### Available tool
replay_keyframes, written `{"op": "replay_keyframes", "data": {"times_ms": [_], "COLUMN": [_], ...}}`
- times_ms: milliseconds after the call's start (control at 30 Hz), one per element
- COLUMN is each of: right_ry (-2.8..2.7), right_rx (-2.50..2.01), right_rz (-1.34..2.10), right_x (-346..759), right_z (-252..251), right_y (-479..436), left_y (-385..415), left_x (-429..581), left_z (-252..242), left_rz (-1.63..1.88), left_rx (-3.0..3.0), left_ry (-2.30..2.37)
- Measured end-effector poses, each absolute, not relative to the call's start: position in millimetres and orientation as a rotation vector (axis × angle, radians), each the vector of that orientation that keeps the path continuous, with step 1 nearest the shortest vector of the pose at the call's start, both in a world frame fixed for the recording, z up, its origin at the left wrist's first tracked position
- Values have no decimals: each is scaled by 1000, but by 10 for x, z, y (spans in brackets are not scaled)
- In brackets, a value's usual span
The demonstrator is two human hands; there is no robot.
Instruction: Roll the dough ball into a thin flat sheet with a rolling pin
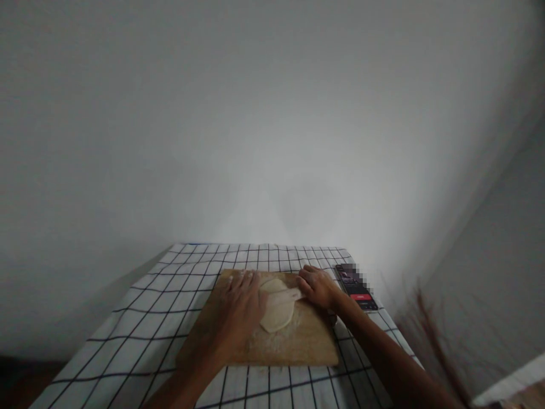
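Note:
A flat, pale piece of dough (pixel 277 309) lies on a floured wooden board (pixel 298 343). A light rolling pin (pixel 284 296) lies across the dough. My left hand (pixel 240 301) rests flat over the pin's left end and the dough's left edge, fingers stretched out. My right hand (pixel 318 288) sits on the pin's right end with its fingers curled over it. Both forearms reach in from the bottom of the view.
The board sits on a white cloth with a dark grid (pixel 140 324) that covers the table. A phone (pixel 355 287) with a lit screen lies on the cloth just right of the board. A plain wall stands behind the table.

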State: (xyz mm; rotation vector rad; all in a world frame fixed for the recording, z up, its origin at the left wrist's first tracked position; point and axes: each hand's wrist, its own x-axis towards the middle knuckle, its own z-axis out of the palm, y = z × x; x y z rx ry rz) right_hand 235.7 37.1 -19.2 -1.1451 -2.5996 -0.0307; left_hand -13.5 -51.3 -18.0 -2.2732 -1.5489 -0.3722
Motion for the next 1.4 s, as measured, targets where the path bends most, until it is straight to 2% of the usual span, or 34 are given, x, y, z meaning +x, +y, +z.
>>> {"op": "replay_keyframes", "data": {"times_ms": [367, 533, 767, 900, 1067, 1233, 1400], "right_ry": [-2454, -2387, -2438, -2547, -2633, -2670, -2632], "right_rx": [-1167, -1248, -1551, -1575, -1545, -1462, -1385], "right_rz": [-148, -147, -155, -155, -103, -106, -127], "right_x": [2499, 2494, 2304, 2185, 2126, 2171, 2242], "right_z": [-358, -316, 22, 155, 75, -99, -187], "right_y": [-374, -582, -189, 240, 611, 624, 534], "left_y": [-724, -882, -803, -746, -576, -345, -422], "left_x": [-98, -118, -126, -157, -225, -228, -123], "left_z": [-514, -567, -429, -303, -338, -541, -463], "left_rz": [-648, -635, -614, -510, -345, -458, -598], "left_rx": [-2207, -2186, -2260, -2230, -2179, -2149, -2206], "left_ry": [-1383, -1282, -1407, -1474, -1418, -1385, -1461]}}
